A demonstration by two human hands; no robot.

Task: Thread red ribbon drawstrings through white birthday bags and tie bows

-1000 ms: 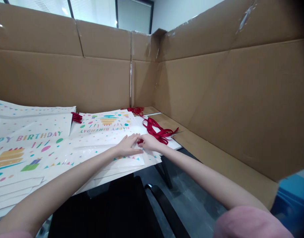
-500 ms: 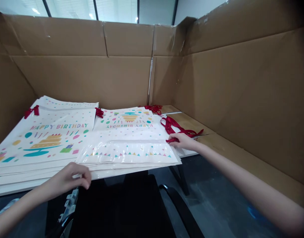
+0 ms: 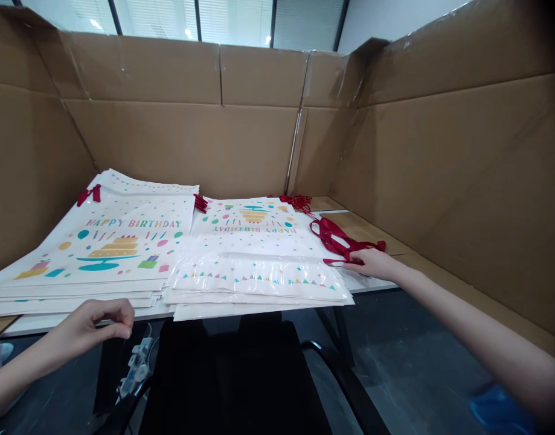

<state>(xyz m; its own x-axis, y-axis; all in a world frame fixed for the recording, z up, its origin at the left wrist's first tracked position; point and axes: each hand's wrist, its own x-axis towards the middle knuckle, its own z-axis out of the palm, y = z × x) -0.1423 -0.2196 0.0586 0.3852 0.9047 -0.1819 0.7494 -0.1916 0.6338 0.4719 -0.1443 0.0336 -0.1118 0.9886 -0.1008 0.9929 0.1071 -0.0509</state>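
My right hand point(image 3: 372, 264) is closed on a red ribbon point(image 3: 338, 261) at the right edge of the nearer stack. A looped bunch of red ribbon point(image 3: 334, 235) lies just beyond those fingers. In front of the table's edge hovers my left hand point(image 3: 105, 319), its thumb and fingers curled together, with nothing visible between them. The nearer stack of white printed bags point(image 3: 259, 244) has its design upside down and a shiny clear strip along the front. To its left lies another stack of white "Happy Birthday" bags point(image 3: 127, 208), with red ribbon bows point(image 3: 89, 194) at its upper corners.
Tall cardboard walls point(image 3: 177, 139) enclose the table at the back and both sides. More red ribbon point(image 3: 298, 202) lies at the back right. A black chair point(image 3: 232, 380) stands against the table's front, with a power strip point(image 3: 136, 365) below at left.
My right hand has drawn the ribbon rightward, off the bag stack's edge. My left hand has moved left, away from the stack's front. The view has shifted slightly left.
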